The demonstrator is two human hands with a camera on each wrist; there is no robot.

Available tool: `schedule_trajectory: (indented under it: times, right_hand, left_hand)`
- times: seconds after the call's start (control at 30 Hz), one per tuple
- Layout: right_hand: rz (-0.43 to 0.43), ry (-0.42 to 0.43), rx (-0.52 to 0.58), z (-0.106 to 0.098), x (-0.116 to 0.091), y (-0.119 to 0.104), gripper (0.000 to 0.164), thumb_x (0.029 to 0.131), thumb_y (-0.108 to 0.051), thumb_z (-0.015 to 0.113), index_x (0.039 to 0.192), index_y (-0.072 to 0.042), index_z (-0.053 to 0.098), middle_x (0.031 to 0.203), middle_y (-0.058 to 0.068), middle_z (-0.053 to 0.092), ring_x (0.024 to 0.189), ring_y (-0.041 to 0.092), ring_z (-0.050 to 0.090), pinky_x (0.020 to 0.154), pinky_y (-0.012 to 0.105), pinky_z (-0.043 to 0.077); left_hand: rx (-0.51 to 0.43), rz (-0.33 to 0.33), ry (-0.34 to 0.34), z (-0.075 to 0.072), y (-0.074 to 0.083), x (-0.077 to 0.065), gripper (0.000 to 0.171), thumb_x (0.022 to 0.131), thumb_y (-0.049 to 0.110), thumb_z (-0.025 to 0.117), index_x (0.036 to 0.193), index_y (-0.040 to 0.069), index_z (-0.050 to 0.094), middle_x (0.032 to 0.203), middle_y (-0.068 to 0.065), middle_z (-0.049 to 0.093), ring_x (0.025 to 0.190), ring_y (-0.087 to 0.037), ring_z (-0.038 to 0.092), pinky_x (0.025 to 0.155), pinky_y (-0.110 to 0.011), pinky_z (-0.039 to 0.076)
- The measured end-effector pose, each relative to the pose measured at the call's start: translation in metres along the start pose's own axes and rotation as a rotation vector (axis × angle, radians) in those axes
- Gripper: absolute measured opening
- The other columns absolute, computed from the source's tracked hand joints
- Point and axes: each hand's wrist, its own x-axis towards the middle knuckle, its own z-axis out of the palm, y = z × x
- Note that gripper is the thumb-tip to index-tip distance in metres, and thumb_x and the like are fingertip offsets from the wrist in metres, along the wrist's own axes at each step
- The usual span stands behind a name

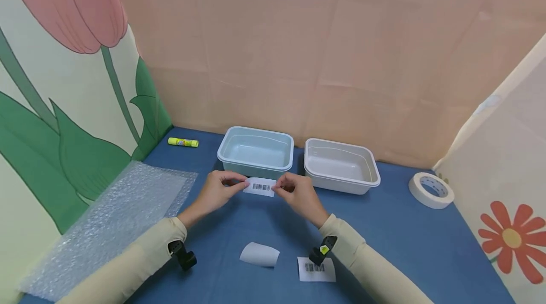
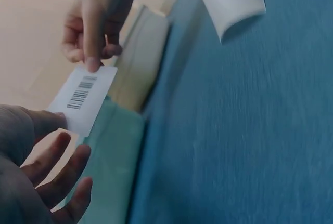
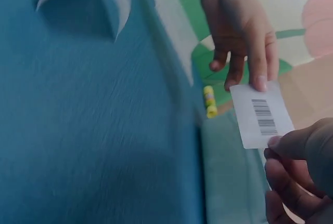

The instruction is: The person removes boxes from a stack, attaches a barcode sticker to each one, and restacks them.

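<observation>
Between both hands is a white barcode label [image 1: 261, 187], its printed side facing up toward the head camera. My left hand [image 1: 219, 191] pinches the label's left end between thumb and fingers. At the opposite end, my right hand [image 1: 300, 195] pinches it the same way. The label hangs in front of the blue plastic bin [image 1: 256, 170] and overlaps its lower front in the head view. In the left wrist view, the label [image 2: 83, 99] looks flat, with thumbs on its printed face. A grey-white bin [image 1: 341, 184] stands to the right of the blue one.
A curled white paper piece [image 1: 259, 254] and another barcode label [image 1: 317, 271] lie on the blue tabletop [image 1: 222, 275] near the front. Bubble wrap [image 1: 115, 214] covers the left side. A yellow-green glue stick [image 1: 183, 142] lies back left; a tape roll [image 1: 431, 190] sits at right.
</observation>
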Motion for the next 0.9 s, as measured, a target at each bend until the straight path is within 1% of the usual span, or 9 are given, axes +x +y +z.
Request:
schedule_trajectory:
  times: [0.03,0.1,0.2,0.33,0.43,0.53,0.63,0.77,0.9]
  right_hand:
    - [-0.026,-0.008,-0.020,0.003,0.002,0.002,0.005,0.090,-0.009,0.079,0.093,-0.012,0.077,0.089,0.001,0.078,0.067,0.007,0.062,0.062,0.020,0.053]
    - [-0.075,-0.030,-0.075,0.007,0.007,0.006,0.009,0.091,-0.006,0.077,0.097,-0.011,0.081,0.094,0.002,0.079,0.072,0.008,0.066,0.065,0.021,0.055]
    - [-0.137,-0.075,-0.150,0.013,0.014,0.012,0.015,0.092,-0.002,0.074,0.104,-0.008,0.082,0.102,0.006,0.079,0.084,0.012,0.071,0.072,0.023,0.058]
    - [-0.166,-0.150,-0.190,0.020,0.021,0.016,0.019,0.094,-0.002,0.071,0.112,-0.003,0.079,0.112,0.011,0.077,0.095,0.018,0.073,0.078,0.030,0.061]
    - [-0.169,-0.185,-0.216,0.023,0.025,0.017,0.022,0.095,-0.004,0.071,0.116,-0.001,0.077,0.116,0.012,0.075,0.095,0.019,0.073,0.077,0.030,0.060]
    - [-0.183,-0.184,-0.265,0.027,0.027,0.018,0.025,0.095,-0.006,0.071,0.119,0.000,0.076,0.118,0.012,0.074,0.089,0.016,0.070,0.074,0.025,0.056]
    - [-0.194,-0.174,-0.293,0.029,0.029,0.019,0.027,0.095,-0.008,0.073,0.121,0.000,0.075,0.118,0.012,0.074,0.083,0.015,0.067,0.072,0.024,0.055]
    - [-0.192,-0.172,-0.299,0.030,0.030,0.020,0.029,0.095,-0.009,0.073,0.122,-0.001,0.074,0.119,0.012,0.074,0.090,0.016,0.069,0.076,0.030,0.057]
    - [-0.183,-0.167,-0.298,0.032,0.032,0.023,0.029,0.095,-0.010,0.072,0.123,-0.001,0.074,0.120,0.011,0.075,0.092,0.016,0.070,0.077,0.032,0.058]
  left_hand:
    - [0.007,-0.009,0.003,-0.001,-0.003,0.002,0.015,0.091,0.020,0.080,0.104,0.012,0.083,0.100,-0.007,0.080,0.077,-0.012,0.068,0.064,-0.025,0.054]
    - [0.029,-0.026,0.008,-0.001,-0.009,0.006,0.016,0.091,0.018,0.080,0.104,0.010,0.083,0.100,-0.009,0.080,0.076,-0.013,0.067,0.064,-0.024,0.053]
    - [0.078,-0.045,0.020,-0.002,-0.016,0.012,0.017,0.092,0.018,0.079,0.106,0.009,0.082,0.100,-0.009,0.081,0.079,-0.013,0.069,0.066,-0.024,0.054]
    - [0.161,-0.065,0.054,-0.002,-0.022,0.018,0.019,0.091,0.020,0.079,0.107,0.010,0.082,0.101,-0.008,0.081,0.084,-0.017,0.073,0.069,-0.027,0.055]
    - [0.217,-0.090,0.075,-0.002,-0.026,0.021,0.020,0.091,0.023,0.080,0.108,0.012,0.082,0.099,-0.006,0.081,0.087,-0.019,0.075,0.070,-0.031,0.056]
    - [0.246,-0.109,0.096,-0.002,-0.029,0.024,0.019,0.091,0.026,0.079,0.106,0.014,0.082,0.097,-0.005,0.081,0.090,-0.021,0.076,0.072,-0.035,0.057]
    - [0.258,-0.127,0.111,-0.003,-0.031,0.027,0.018,0.092,0.029,0.079,0.103,0.015,0.083,0.096,-0.005,0.081,0.090,-0.021,0.076,0.073,-0.036,0.057]
    - [0.273,-0.143,0.118,-0.003,-0.033,0.029,0.018,0.093,0.031,0.077,0.102,0.016,0.083,0.096,-0.004,0.081,0.087,-0.018,0.075,0.067,-0.032,0.054]
    - [0.276,-0.154,0.119,-0.002,-0.032,0.032,0.020,0.095,0.033,0.075,0.103,0.017,0.083,0.087,-0.003,0.080,0.073,-0.013,0.072,0.058,-0.028,0.049]
